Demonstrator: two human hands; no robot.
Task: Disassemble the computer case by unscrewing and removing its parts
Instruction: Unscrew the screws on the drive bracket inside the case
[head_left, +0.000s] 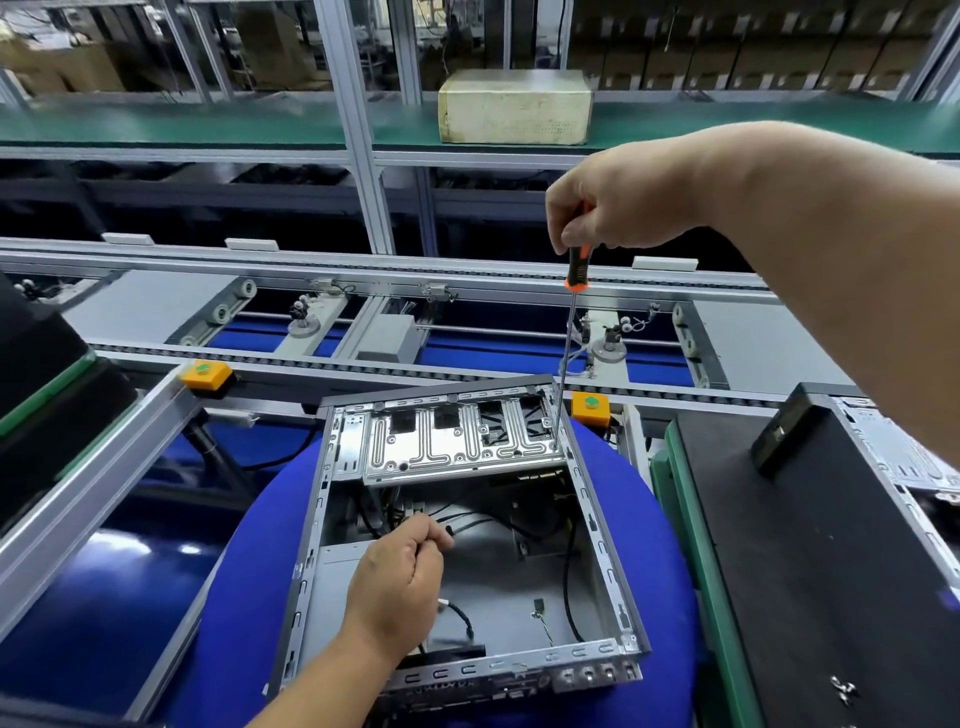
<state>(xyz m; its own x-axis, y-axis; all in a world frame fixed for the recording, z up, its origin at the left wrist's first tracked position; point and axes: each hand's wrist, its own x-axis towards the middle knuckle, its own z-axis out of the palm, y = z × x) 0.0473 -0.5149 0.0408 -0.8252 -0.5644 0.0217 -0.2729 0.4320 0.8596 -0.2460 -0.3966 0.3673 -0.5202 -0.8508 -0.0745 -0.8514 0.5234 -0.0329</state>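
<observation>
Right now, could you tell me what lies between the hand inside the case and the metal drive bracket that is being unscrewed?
In the head view, loose black cables cross the case floor between the left hand and the drive bracket.

bright, even light; warped edges

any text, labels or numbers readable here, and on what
None can be read.
Box on the shelf: faint marks on its front, too blurred to read.
Case rear panel: no print legible.
Orange buttons: a green dot only, no words.
Screwdriver: no brand visible.
</observation>
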